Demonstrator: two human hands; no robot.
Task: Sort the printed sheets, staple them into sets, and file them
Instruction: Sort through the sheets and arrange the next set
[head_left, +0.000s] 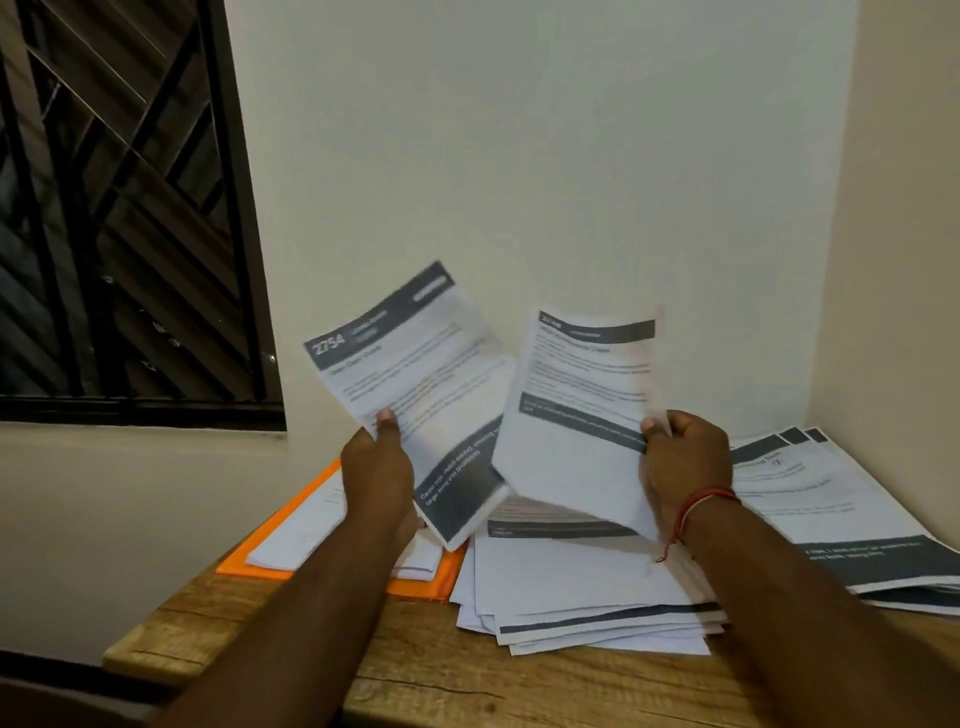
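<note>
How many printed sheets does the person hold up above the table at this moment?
2. The sheet headed 2754 is in the left hand; the other sheet is in the right hand. More sheets may hide behind either one.

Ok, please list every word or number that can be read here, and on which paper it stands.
"2754": header band of the left sheet, held by the left hand.
"Carpet": first word in that sheet's lower dark band; rest blurred.
On the right sheet, in the right hand: everything too blurred.
On the piles on the table: print too small to read.
</note>
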